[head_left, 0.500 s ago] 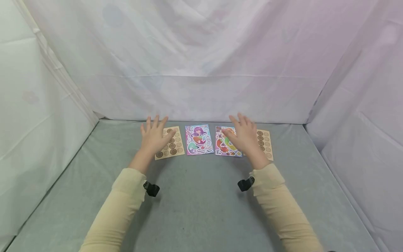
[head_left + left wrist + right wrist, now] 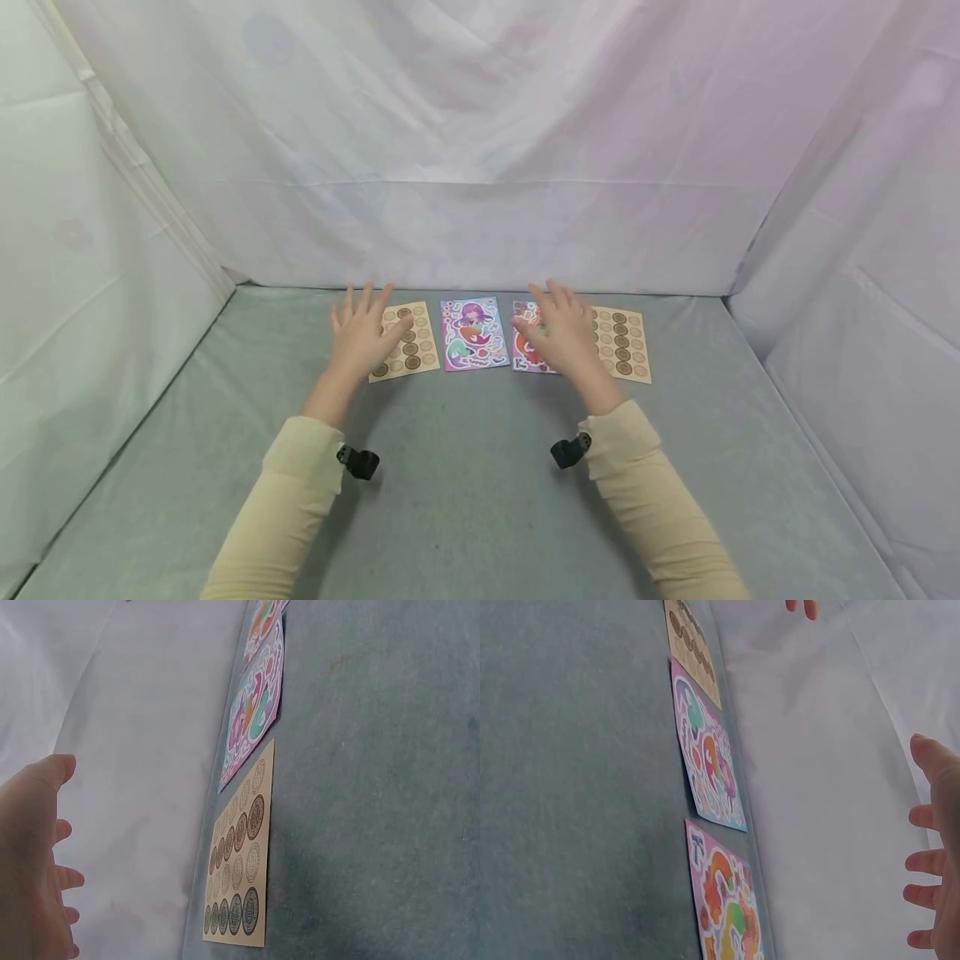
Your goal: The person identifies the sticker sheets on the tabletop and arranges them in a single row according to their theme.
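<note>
Four sheets lie in a row near the back of the grey table. At the left is a tan sheet of round stickers [image 2: 422, 337], partly hidden by my left hand [image 2: 360, 337]. Beside it lies a mermaid sticker sheet [image 2: 475, 333] in pink and blue. A second colourful sticker sheet [image 2: 528, 354] is mostly covered by my right hand [image 2: 564, 333]. Another tan sheet with round stickers [image 2: 628, 343] forms the right end. Both hands hover above the sheets with fingers spread, holding nothing. In the left wrist view, the left hand [image 2: 30, 862] appears well apart from the tan sheet [image 2: 240, 855].
Grey cloth covers the table [image 2: 465, 483]. A white curtain [image 2: 480, 225] hangs right behind the row of sheets, and more white cloth closes off the left and right sides. Each wrist carries a small black camera [image 2: 358, 462].
My right hand has moved left, showing more of the right tan sheet and covering more of the colourful one. The left hand has shifted slightly toward me. The sheets have not moved.
</note>
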The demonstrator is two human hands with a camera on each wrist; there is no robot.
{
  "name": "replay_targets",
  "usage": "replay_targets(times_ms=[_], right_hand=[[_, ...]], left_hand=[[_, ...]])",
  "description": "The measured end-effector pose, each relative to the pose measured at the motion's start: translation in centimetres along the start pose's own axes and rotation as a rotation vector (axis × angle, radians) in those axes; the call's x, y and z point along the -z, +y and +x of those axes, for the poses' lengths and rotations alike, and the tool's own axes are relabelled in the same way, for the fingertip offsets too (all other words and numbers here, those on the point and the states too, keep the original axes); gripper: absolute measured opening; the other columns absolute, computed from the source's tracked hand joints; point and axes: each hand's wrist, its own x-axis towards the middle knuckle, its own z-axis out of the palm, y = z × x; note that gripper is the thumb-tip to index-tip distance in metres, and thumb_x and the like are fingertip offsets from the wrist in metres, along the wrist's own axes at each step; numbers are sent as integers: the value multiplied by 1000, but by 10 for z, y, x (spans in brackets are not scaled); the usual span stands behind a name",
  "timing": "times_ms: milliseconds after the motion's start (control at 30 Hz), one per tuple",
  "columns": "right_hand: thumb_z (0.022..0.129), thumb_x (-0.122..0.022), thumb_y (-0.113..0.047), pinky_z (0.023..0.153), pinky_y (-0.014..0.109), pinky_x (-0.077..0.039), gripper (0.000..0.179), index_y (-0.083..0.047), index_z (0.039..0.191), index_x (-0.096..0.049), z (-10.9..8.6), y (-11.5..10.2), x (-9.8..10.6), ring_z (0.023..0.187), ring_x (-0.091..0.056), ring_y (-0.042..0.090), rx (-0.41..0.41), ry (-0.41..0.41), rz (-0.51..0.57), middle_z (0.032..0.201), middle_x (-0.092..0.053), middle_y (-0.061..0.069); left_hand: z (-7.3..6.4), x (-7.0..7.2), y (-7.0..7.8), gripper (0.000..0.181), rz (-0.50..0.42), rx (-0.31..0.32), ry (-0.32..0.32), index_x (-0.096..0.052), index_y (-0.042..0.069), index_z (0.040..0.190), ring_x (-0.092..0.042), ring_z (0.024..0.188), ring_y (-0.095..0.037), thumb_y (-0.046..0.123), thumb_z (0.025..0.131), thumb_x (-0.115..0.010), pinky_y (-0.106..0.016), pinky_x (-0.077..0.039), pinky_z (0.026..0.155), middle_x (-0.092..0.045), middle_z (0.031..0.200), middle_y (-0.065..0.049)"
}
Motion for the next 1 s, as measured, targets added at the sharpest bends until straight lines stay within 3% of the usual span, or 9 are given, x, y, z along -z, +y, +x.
replay_targets(times_ms=[267,600,833,1000], right_hand=[[94,-49,-54,111,59,-7,70,-17,150,-32,-4,-6,-14,139,-20,39,10,17,23,154,-24,15],[94,-52,-51,110,58,-13,66,-13,147,-39,-6,-17,-29,137,-26,39,24,34,59,152,-30,15],[92,-58,-45,107,63,-17,64,-11,144,-43,-8,-22,-46,136,-29,38,66,78,139,147,-37,17],[92,-58,-44,110,61,-12,63,-11,144,-43,-10,-28,-54,136,-28,38,53,61,160,148,-37,17]], left_hand=[[-5,-6,-6,79,-50,19,34,-17,23,155,9,142,-38,64,92,-43,-62,10,107,-4,159,-14],[-9,-18,-16,83,-84,46,62,-22,15,153,3,142,-41,67,91,-39,-62,6,109,-12,157,-20],[-12,-23,-21,77,-122,70,87,-23,13,153,0,142,-42,57,94,-46,-62,2,109,-15,155,-22],[-13,-26,-24,72,-154,86,108,-26,10,152,-4,141,-45,45,95,-52,-65,-2,108,-18,155,-22]])
